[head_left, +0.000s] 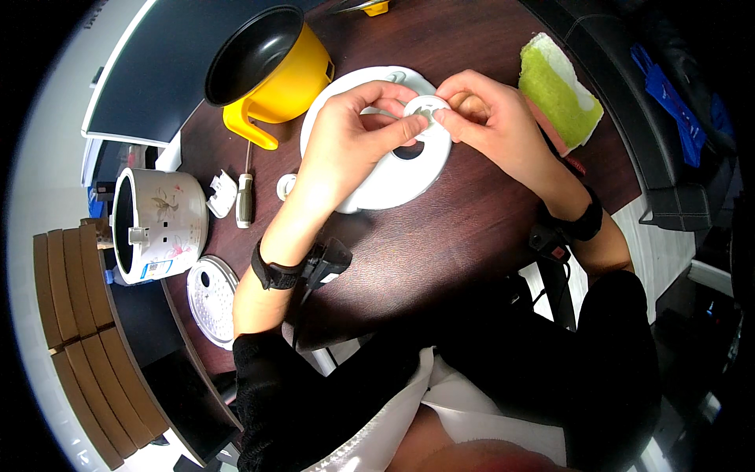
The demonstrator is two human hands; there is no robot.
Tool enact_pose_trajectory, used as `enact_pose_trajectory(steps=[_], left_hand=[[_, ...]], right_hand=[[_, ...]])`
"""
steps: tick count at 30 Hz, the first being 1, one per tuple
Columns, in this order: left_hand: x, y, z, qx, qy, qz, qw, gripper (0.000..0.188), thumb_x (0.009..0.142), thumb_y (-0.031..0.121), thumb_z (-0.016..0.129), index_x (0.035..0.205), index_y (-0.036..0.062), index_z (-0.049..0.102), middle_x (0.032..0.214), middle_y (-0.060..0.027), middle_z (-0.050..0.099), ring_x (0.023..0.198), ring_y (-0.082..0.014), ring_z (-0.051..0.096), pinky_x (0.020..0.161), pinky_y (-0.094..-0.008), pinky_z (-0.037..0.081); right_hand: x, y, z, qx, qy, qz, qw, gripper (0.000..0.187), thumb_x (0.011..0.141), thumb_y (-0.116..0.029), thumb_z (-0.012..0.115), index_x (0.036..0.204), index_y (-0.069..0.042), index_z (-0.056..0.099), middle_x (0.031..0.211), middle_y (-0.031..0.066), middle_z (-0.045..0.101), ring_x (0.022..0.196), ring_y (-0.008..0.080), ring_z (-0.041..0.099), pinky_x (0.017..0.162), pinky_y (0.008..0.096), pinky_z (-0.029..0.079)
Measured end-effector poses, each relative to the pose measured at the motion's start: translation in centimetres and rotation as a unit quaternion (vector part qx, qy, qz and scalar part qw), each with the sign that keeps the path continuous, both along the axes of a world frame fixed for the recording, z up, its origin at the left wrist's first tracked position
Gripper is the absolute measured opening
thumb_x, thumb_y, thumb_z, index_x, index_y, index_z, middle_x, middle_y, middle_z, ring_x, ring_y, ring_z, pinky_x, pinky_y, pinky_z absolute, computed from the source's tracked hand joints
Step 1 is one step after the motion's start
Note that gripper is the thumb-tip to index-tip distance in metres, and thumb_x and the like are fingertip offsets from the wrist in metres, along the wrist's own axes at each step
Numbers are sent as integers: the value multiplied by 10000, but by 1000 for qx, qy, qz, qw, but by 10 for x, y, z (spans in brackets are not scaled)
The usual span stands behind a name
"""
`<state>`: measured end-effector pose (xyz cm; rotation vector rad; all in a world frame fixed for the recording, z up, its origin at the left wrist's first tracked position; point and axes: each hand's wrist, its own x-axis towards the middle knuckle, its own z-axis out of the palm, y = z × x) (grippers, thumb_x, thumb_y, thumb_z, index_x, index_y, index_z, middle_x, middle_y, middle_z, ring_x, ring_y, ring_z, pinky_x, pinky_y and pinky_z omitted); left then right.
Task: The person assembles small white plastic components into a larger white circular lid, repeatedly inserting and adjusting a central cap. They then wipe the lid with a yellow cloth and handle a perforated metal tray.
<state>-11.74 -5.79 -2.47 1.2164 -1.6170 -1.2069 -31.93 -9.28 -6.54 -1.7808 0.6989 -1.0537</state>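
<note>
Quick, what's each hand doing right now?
Left hand: closed, pinching a small round white part with thumb and fingers.
Right hand: closed, pinching the same part by its right side.

On the table (377, 259), a screwdriver (244, 202) lay between the cooker body (163, 224) and the lid (393, 186) — a pot (287, 82) stood behind the screwdriver, a cloth (558, 90) right of the lid.

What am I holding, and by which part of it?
A small round white plastic piece, its rim pinched by your left hand and right hand, one on each side.
</note>
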Motion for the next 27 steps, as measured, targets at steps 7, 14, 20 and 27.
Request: enact_pose_trajectory(steps=[7, 14, 20, 27], left_hand=[[-1, -1, -1, 7, -7, 9, 1000, 273, 813, 71, 717, 1057, -20, 636, 869, -36, 632, 765, -111, 676, 674, -193, 530], [0, 0, 1, -23, -18, 10, 1000, 258, 805, 84, 726, 1027, -14, 639, 891, -35, 640, 799, -110, 669, 680, -201, 532], [-2, 3, 6, -88, -13, 21, 996, 238, 785, 38, 726, 1000, 6, 628, 949, -46, 638, 908, -126, 655, 788, -245, 547], [3, 1, 2, -106, 1, 2, 994, 254, 788, -38, 687, 1017, 26, 598, 1026, -50, 615, 995, -156, 638, 858, -283, 542]], right_hand=[[-1, 0, -1, 5, 9, -2, 1000, 152, 864, -62, 655, 983, -1, 580, 768, 59, 659, 684, 66, 628, 561, 205, 472], [3, -1, -5, 12, -36, -22, 999, 224, 868, -136, 673, 1027, -7, 583, 793, 59, 662, 676, 68, 610, 557, 203, 464], [0, -2, -5, 14, -41, 23, 999, 337, 876, -154, 657, 1155, -1, 544, 962, 77, 648, 783, 77, 609, 638, 208, 476], [-3, 6, 9, 7, 1, 70, 997, 354, 914, -113, 595, 1228, 16, 496, 1043, 77, 627, 892, 67, 594, 751, 200, 477]])
